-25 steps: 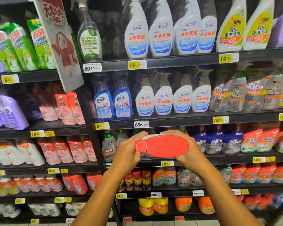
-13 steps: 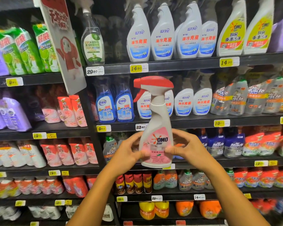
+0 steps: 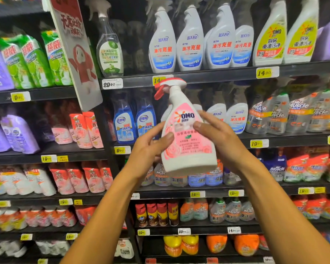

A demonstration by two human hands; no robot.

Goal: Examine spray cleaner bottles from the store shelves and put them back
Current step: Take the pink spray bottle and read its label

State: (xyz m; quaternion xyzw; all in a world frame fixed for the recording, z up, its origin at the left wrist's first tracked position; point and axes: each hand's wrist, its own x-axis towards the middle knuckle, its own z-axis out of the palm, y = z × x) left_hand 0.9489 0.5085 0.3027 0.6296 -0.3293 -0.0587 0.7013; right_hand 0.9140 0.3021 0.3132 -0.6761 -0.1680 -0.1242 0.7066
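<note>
A white OMO spray bottle (image 3: 186, 141) with a pink label and a red-and-white trigger head is held upright, tilted slightly left, in front of the shelves. Its label faces me. My left hand (image 3: 149, 151) grips its left side with the thumb on the label. My right hand (image 3: 217, 139) holds its right side, thumb across the label and fingers behind. Both forearms reach up from the bottom of the view.
Dark store shelves (image 3: 198, 76) are packed with cleaners. White and blue spray bottles (image 3: 191, 42) and yellow OMO bottles (image 3: 271, 42) stand on the top row. Mr Muscle bottles (image 3: 297, 113) stand to the right, blue bottles (image 3: 133, 122) to the left, refill pouches (image 3: 86, 128) further left.
The bottle went from lying with its red base toward me to standing upright with the label facing me. It then rose a little, and my right thumb slid onto the label.
</note>
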